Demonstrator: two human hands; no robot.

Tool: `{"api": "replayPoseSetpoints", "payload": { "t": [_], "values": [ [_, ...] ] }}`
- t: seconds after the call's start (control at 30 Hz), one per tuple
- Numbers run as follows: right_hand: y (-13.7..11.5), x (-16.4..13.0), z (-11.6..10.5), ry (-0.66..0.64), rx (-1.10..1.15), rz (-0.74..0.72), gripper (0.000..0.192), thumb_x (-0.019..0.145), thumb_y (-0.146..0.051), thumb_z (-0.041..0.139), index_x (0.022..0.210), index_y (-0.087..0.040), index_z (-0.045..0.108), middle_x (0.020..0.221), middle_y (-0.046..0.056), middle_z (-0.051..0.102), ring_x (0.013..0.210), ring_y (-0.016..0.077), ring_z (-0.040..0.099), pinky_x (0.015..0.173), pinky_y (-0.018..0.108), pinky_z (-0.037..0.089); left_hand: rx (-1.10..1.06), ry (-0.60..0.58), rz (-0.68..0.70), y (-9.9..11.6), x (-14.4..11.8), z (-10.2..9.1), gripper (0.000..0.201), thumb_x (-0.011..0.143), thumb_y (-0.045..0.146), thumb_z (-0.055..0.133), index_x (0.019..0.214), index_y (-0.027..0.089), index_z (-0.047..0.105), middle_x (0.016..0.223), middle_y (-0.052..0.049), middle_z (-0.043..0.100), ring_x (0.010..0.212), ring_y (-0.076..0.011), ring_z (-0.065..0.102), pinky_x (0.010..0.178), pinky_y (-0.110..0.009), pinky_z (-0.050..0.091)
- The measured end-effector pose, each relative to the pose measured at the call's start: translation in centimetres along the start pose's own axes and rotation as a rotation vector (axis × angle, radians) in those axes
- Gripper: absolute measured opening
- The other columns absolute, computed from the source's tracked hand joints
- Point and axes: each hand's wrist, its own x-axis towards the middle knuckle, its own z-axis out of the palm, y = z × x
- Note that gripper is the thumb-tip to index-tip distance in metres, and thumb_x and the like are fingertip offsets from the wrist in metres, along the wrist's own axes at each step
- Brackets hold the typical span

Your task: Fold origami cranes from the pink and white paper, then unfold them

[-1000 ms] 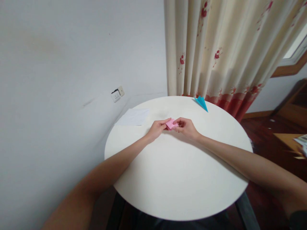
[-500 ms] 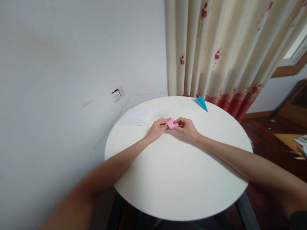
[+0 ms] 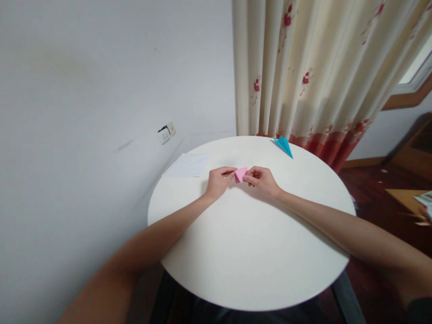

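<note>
From my remote seat I see both arms stretched out over the round white worktop, meeting a little beyond its middle. My left hand has its fingers curled in, thumb and forefinger pinched on the left edge of a small folded piece of pink paper. My right hand mirrors it, fingertips closed on the paper's right edge. The pink paper sits between the two hands, held just above or on the worktop; I cannot tell which from this angle. It looks like a small folded square or wedge, with one corner tilted up toward the far side.

On the far right rim of the worktop lies a blue folded paper, pointed like a dart, well apart from the hands. On the left rim, close to the wall, lies a flat white sheet of paper, partly overhanging the edge and near my left hand but not touching it.

Behind the worktop hangs a cream curtain with red flower prints and a red band along its hem. A wall socket is set into the pale wall to the left. Dark wooden floor shows at the right.
</note>
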Motion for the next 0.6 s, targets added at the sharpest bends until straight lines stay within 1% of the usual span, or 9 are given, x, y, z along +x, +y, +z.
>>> {"api": "replayPoseSetpoints", "payload": {
  "t": [0.07, 0.1, 0.2, 0.27, 0.33, 0.4, 0.47, 0.6],
  "values": [
    [-0.15, -0.12, 0.12, 0.011, 0.023, 0.009, 0.027, 0.074, -0.038, 0.07, 0.075, -0.017, 0.055, 0.059, -0.001, 0.059, 0.052, 0.0109, 0.054, 0.05, 0.022, 0.039, -0.019, -0.012, -0.029, -0.09, -0.06, 0.13, 0.017, 0.076, 0.018, 0.064, 0.089, 0.015, 0.074, 0.091, -0.007, 0.074, 0.083, -0.018, 0.068, 0.081, -0.031, 0.053],
    [-0.22, -0.19, 0.17, 0.02, 0.037, 0.016, 0.028, 0.072, -0.038, 0.071, 0.078, -0.017, 0.053, 0.058, -0.002, 0.059, 0.052, 0.0109, 0.054, 0.049, 0.022, 0.039, -0.027, -0.015, -0.045, -0.12, -0.1, 0.18, 0.017, 0.075, 0.018, 0.064, 0.089, 0.015, 0.075, 0.09, -0.007, 0.074, 0.082, -0.0179, 0.068, 0.08, -0.031, 0.053],
    [-0.27, -0.33, 0.26, 0.027, 0.078, 0.054, 0.045, 0.068, -0.039, 0.075, 0.1, -0.021, 0.05, 0.056, -0.007, 0.057, 0.049, 0.0116, 0.054, 0.046, 0.021, 0.039, -0.053, -0.018, -0.083, -0.06, -0.17, 0.27, 0.017, 0.074, 0.017, 0.064, 0.087, 0.014, 0.075, 0.087, -0.007, 0.074, 0.079, -0.0178, 0.068, 0.076, -0.03, 0.053],
    [-0.12, -0.32, 0.24, 0.014, 0.082, 0.074, 0.054, 0.066, -0.038, 0.076, 0.111, -0.021, 0.049, 0.056, -0.007, 0.058, 0.049, 0.0119, 0.054, 0.046, 0.021, 0.04, -0.071, -0.015, -0.102, 0.06, -0.2, 0.26, 0.016, 0.073, 0.018, 0.065, 0.085, 0.014, 0.075, 0.086, -0.007, 0.075, 0.077, -0.0179, 0.068, 0.074, -0.029, 0.053],
    [0.13, -0.26, 0.21, -0.012, 0.065, 0.08, 0.05, 0.066, -0.037, 0.076, 0.107, -0.018, 0.055, 0.059, -0.004, 0.061, 0.051, 0.0121, 0.055, 0.047, 0.022, 0.041, -0.091, -0.021, -0.122, 0.19, -0.21, 0.23, 0.015, 0.071, 0.019, 0.067, 0.083, 0.014, 0.075, 0.084, -0.007, 0.075, 0.076, -0.0181, 0.068, 0.073, -0.029, 0.053],
    [0.37, -0.22, 0.19, -0.038, 0.049, 0.073, 0.038, 0.066, -0.037, 0.076, 0.093, -0.014, 0.061, 0.063, 0.0, 0.063, 0.054, 0.0122, 0.055, 0.049, 0.024, 0.042, -0.111, -0.031, -0.148, 0.32, -0.22, 0.21, 0.014, 0.07, 0.019, 0.068, 0.081, 0.014, 0.075, 0.082, -0.007, 0.074, 0.075, -0.0185, 0.068, 0.073, -0.029, 0.053],
    [0.51, -0.22, 0.21, -0.052, 0.045, 0.067, 0.032, 0.066, -0.036, 0.076, 0.083, -0.013, 0.063, 0.065, 0.002, 0.064, 0.056, 0.0124, 0.055, 0.05, 0.024, 0.042, -0.125, -0.039, -0.169, 0.45, -0.24, 0.21, 0.013, 0.069, 0.019, 0.068, 0.08, 0.014, 0.075, 0.081, -0.007, 0.074, 0.075, -0.0187, 0.068, 0.072, -0.029, 0.052],
    [0.59, -0.24, 0.28, -0.053, 0.035, 0.071, 0.031, 0.065, -0.036, 0.076, 0.08, -0.013, 0.063, 0.065, 0.003, 0.064, 0.056, 0.0127, 0.055, 0.05, 0.025, 0.042, -0.15, -0.049, -0.198, 0.66, -0.26, 0.24, 0.013, 0.068, 0.02, 0.069, 0.078, 0.013, 0.075, 0.081, -0.008, 0.074, 0.074, -0.0187, 0.068, 0.072, -0.029, 0.052]
  ]
}}
